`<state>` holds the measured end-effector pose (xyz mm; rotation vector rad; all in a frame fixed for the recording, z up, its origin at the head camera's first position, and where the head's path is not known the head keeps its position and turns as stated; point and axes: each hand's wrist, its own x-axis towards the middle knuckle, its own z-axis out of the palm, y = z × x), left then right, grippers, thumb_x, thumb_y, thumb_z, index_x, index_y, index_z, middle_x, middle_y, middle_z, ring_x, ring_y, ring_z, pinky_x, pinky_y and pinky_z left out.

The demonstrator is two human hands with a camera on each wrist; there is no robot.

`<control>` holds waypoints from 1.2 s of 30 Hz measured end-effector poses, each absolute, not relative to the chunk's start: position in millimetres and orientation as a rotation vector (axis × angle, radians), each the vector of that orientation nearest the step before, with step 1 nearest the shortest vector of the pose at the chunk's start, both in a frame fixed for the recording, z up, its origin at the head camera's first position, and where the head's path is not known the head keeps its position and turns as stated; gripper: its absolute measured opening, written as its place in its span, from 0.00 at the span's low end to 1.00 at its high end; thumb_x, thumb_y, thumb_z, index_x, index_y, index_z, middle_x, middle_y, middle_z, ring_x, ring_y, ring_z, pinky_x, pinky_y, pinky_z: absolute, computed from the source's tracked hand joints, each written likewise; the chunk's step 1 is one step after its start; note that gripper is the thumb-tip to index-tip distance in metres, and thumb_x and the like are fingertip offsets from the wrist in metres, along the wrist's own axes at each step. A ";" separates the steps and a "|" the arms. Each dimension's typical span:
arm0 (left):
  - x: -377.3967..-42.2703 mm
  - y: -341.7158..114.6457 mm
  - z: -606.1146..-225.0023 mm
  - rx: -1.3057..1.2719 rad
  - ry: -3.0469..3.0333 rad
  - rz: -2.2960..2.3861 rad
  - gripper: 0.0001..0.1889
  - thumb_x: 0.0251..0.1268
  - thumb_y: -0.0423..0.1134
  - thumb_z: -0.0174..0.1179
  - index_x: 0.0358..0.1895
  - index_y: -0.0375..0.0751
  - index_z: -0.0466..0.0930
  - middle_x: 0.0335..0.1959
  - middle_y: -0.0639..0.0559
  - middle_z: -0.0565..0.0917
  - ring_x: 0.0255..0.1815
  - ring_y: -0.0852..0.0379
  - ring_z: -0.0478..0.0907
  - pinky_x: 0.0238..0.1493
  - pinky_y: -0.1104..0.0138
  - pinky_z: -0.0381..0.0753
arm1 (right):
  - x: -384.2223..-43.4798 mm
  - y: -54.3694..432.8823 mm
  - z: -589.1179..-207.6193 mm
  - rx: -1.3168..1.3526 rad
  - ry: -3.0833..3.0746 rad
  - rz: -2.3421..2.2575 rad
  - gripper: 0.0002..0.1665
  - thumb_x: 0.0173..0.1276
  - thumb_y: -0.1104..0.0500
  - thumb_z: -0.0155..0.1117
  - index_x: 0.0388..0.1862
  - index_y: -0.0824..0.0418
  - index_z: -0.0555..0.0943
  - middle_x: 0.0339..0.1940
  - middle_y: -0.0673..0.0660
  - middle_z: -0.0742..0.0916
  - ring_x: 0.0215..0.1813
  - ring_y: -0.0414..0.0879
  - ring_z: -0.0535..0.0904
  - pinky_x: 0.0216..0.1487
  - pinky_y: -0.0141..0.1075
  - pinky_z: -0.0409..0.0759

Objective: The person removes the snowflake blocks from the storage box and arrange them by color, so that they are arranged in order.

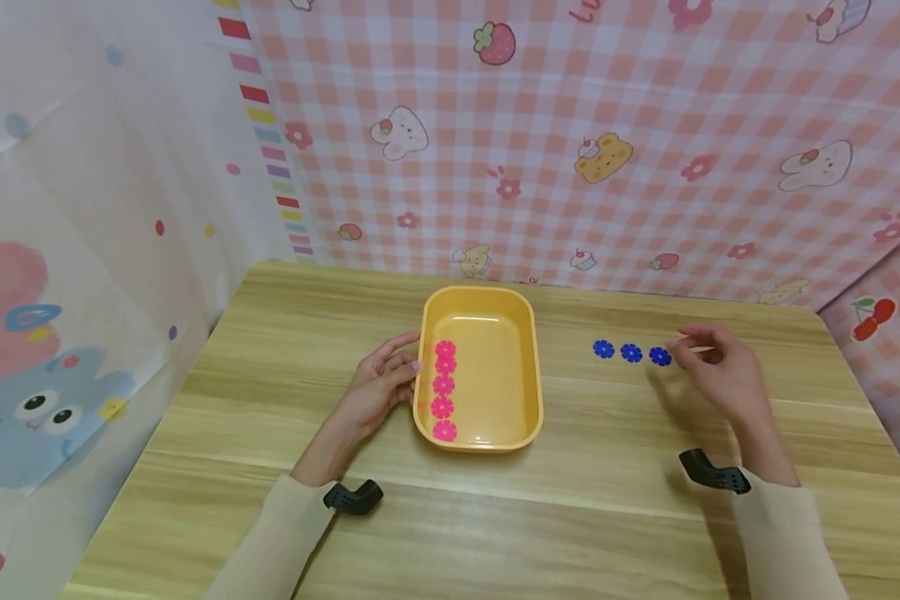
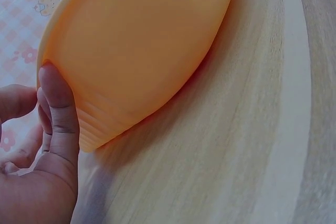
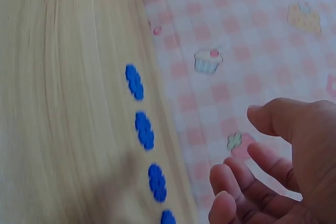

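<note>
A yellow tray [image 1: 531, 367] stands on the table, with a column of several pink flower-shaped discs [image 1: 443, 385] along its left inside. My left hand [image 1: 378, 379] touches the tray's left side; the left wrist view has its thumb [image 2: 58, 95] against the outer wall near the rim. Right of the tray lie blue flower-shaped discs [image 1: 631, 353] in a row. My right hand [image 1: 720, 371] hovers at the row's right end, thumb and fingers apart and holding nothing in the right wrist view. That view also has another blue disc [image 3: 168, 217], cut off by its lower edge.
The wood-grain table [image 1: 570, 508] meets a pink checked cloth [image 1: 540, 108] at the back. A white patterned cloth [image 1: 105, 208] hangs at the left. Each wrist bears a black strap piece [image 1: 354, 497].
</note>
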<state>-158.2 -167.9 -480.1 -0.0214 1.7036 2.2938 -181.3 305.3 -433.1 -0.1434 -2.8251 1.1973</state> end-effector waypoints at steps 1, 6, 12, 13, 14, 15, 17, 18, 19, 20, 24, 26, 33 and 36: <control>-158.1 -167.8 -480.2 -0.022 1.706 2.293 0.28 0.76 0.29 0.55 0.77 0.42 0.64 0.42 0.51 0.80 0.31 0.62 0.79 0.30 0.71 0.83 | -181.8 302.5 -432.2 -0.118 -2.831 1.177 0.32 0.73 0.40 0.64 0.66 0.60 0.77 0.43 0.41 0.83 0.39 0.27 0.76 0.33 0.24 0.77; -158.2 -167.2 -480.6 -0.024 1.709 2.294 0.28 0.76 0.29 0.55 0.77 0.42 0.64 0.42 0.52 0.80 0.31 0.62 0.79 0.30 0.71 0.83 | -184.6 286.3 -426.9 -0.021 -2.846 1.145 0.34 0.73 0.39 0.64 0.68 0.58 0.77 0.52 0.56 0.85 0.43 0.32 0.76 0.34 0.24 0.78; -158.5 -167.6 -480.4 -0.025 1.709 2.292 0.28 0.76 0.30 0.56 0.77 0.42 0.64 0.42 0.51 0.80 0.32 0.62 0.79 0.31 0.71 0.83 | -184.9 264.8 -420.5 0.084 -2.855 1.153 0.32 0.74 0.41 0.64 0.69 0.57 0.76 0.55 0.59 0.85 0.48 0.43 0.78 0.35 0.25 0.78; -158.5 -167.7 -480.8 -0.029 1.710 2.291 0.28 0.76 0.30 0.56 0.76 0.42 0.64 0.42 0.51 0.80 0.32 0.62 0.79 0.31 0.71 0.83 | -184.7 261.6 -420.0 0.100 -2.856 1.157 0.32 0.74 0.41 0.64 0.69 0.57 0.75 0.55 0.59 0.85 0.49 0.44 0.79 0.35 0.25 0.79; -158.6 -167.8 -481.4 -0.031 1.710 2.291 0.28 0.76 0.30 0.56 0.76 0.43 0.65 0.42 0.51 0.80 0.32 0.62 0.78 0.31 0.72 0.83 | -184.8 258.3 -419.8 0.119 -2.852 1.164 0.32 0.74 0.41 0.64 0.69 0.57 0.75 0.54 0.59 0.85 0.48 0.44 0.79 0.35 0.26 0.79; -158.6 -167.9 -481.9 -0.033 1.710 2.290 0.28 0.76 0.30 0.56 0.76 0.43 0.65 0.42 0.51 0.80 0.31 0.62 0.78 0.31 0.72 0.83 | -185.0 255.1 -419.5 0.132 -2.849 1.173 0.32 0.73 0.41 0.65 0.69 0.56 0.75 0.54 0.58 0.84 0.48 0.44 0.79 0.35 0.26 0.79; -158.7 -168.1 -482.5 -0.030 1.709 2.289 0.28 0.76 0.30 0.56 0.76 0.43 0.64 0.42 0.52 0.80 0.31 0.62 0.78 0.31 0.72 0.83 | -186.0 248.8 -419.8 0.159 -2.841 1.183 0.32 0.73 0.41 0.65 0.68 0.56 0.76 0.54 0.58 0.85 0.47 0.42 0.80 0.34 0.27 0.80; -158.8 -168.2 -482.7 -0.025 1.712 2.287 0.28 0.76 0.31 0.56 0.77 0.42 0.64 0.42 0.52 0.80 0.31 0.62 0.78 0.31 0.72 0.83 | -186.6 245.5 -419.8 0.173 -2.838 1.182 0.32 0.72 0.41 0.66 0.68 0.56 0.76 0.53 0.57 0.85 0.46 0.42 0.80 0.34 0.27 0.80; -158.9 -168.1 -482.7 -0.023 1.710 2.288 0.28 0.76 0.30 0.56 0.77 0.42 0.64 0.42 0.51 0.80 0.31 0.62 0.78 0.31 0.71 0.83 | -186.8 242.2 -419.2 0.188 -2.836 1.174 0.32 0.72 0.41 0.66 0.67 0.55 0.76 0.53 0.57 0.85 0.46 0.42 0.80 0.34 0.28 0.80; -159.0 -168.0 -482.6 -0.019 1.708 2.291 0.28 0.76 0.30 0.56 0.77 0.42 0.64 0.42 0.51 0.80 0.31 0.62 0.78 0.31 0.71 0.83 | -187.1 238.7 -418.8 0.201 -2.835 1.166 0.32 0.72 0.40 0.66 0.67 0.55 0.76 0.52 0.56 0.85 0.46 0.42 0.80 0.34 0.28 0.80; -158.7 -167.2 -481.5 -0.008 1.704 2.296 0.28 0.76 0.30 0.55 0.77 0.42 0.64 0.42 0.51 0.80 0.31 0.62 0.79 0.31 0.71 0.83 | -188.0 225.0 -417.6 0.257 -2.831 1.156 0.31 0.72 0.43 0.68 0.67 0.56 0.77 0.52 0.58 0.86 0.46 0.46 0.82 0.34 0.28 0.80; -158.4 -166.8 -481.0 -0.008 1.702 2.297 0.29 0.76 0.30 0.55 0.77 0.41 0.64 0.42 0.50 0.80 0.31 0.62 0.79 0.30 0.71 0.83 | -188.0 217.9 -416.0 0.287 -2.829 1.167 0.30 0.72 0.45 0.68 0.67 0.57 0.77 0.52 0.60 0.86 0.46 0.49 0.82 0.35 0.28 0.80; -158.4 -166.7 -480.4 -0.016 1.703 2.300 0.28 0.76 0.30 0.56 0.77 0.42 0.64 0.42 0.50 0.80 0.31 0.62 0.79 0.30 0.72 0.82 | -189.6 192.5 -407.9 0.414 -2.829 1.196 0.30 0.70 0.49 0.71 0.67 0.58 0.77 0.53 0.62 0.86 0.45 0.52 0.84 0.36 0.31 0.82; -158.2 -166.5 -479.9 -0.018 1.705 2.298 0.28 0.76 0.30 0.56 0.77 0.42 0.64 0.42 0.50 0.81 0.31 0.62 0.78 0.30 0.72 0.82 | -191.2 181.9 -404.3 0.478 -2.822 1.196 0.29 0.69 0.51 0.72 0.66 0.58 0.77 0.52 0.60 0.87 0.45 0.51 0.85 0.39 0.33 0.82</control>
